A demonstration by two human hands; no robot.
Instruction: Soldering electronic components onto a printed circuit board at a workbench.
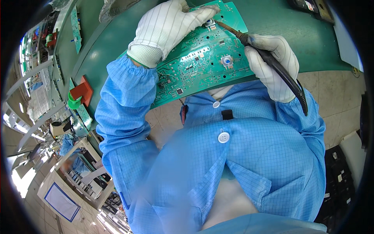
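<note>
A green circuit board [194, 66] lies tilted on the table edge in front of me, dotted with small parts. My left hand [165, 29], in a white striped glove, rests over its upper left part. The thumb reaches toward a blue-centred square switch [210, 23], while the other fingers are partly cut off by the top edge. Thin solder wire [190, 7] shows at these closed fingers, and a thin strand also emerges below the cuff. My gloved right hand [272, 64] grips a black-handled soldering iron [272, 62], its tip beside that switch. A second blue-centred switch [227, 61] sits lower on the board.
The green tabletop [307, 50] extends to both sides. Leftward are another narrow green board [76, 29], a red block [82, 91] and a green round item [74, 102]. A dark device [311, 7] stands at the far right. Black crates [337, 179] sit low at right.
</note>
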